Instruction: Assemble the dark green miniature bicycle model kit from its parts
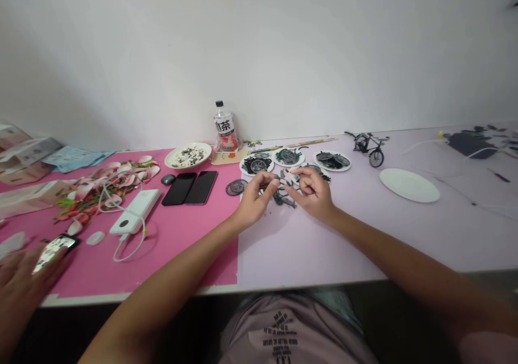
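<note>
My left hand [259,195] is closed in a pinch over the table, near small dark pieces; what its fingertips hold is too small to name. Close beside it on the right, my right hand [313,192] has its fingers curled and pressed around something I cannot make out. Between and just under the hands lie dark plastic parts [286,201]. Behind them stand white plates of dark parts: one with spoked wheels [258,164], one with greenish-black pieces [288,157] and one with flat black pieces [332,160]. Loose black wheels [236,187] lie left of my left hand.
An assembled small black bicycle [369,147] and a bare white plate [409,185] are at the right. Leftward are a bottle [225,129], two phones [190,188], a white power bank [135,211] with a cable and pink petals [117,177]. Another person's hand [24,280] touches a phone.
</note>
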Demonstrator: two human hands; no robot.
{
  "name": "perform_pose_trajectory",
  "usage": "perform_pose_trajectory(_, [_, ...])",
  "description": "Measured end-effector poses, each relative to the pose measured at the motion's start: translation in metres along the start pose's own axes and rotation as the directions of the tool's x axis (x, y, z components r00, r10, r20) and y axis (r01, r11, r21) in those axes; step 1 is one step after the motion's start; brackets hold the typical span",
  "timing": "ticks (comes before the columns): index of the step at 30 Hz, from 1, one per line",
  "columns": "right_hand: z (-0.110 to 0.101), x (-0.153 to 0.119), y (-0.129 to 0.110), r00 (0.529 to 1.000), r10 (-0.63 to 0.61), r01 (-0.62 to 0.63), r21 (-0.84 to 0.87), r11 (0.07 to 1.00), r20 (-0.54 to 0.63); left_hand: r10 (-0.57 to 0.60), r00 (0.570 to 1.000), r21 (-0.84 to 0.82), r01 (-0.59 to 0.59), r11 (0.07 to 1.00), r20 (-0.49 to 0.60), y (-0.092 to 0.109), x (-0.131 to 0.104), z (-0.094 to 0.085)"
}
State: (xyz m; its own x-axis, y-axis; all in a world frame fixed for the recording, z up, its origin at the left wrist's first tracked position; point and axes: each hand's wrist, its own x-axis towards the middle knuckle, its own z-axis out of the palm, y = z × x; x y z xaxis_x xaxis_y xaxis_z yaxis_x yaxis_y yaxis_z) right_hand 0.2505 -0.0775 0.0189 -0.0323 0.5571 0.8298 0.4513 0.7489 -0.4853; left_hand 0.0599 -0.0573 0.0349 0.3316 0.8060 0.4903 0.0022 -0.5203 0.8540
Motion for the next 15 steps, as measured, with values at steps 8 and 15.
perform_pose_trajectory(8, [-0.001, -0.001, 0.016, 0.987, -0.114, 0.121, -0.062, 0.991, 0.11, 0.334, 0.94, 0.296, -0.339, 0.893, 0.071, -0.004, -0.001, -0.005])
perform_pose_trajectory(15, [-0.009, 0.005, 0.017, 0.947, -0.311, 0.32, -0.159, 0.934, 0.077, 0.407, 0.91, 0.403, -0.401, 0.822, 0.075, -0.007, -0.004, -0.001])
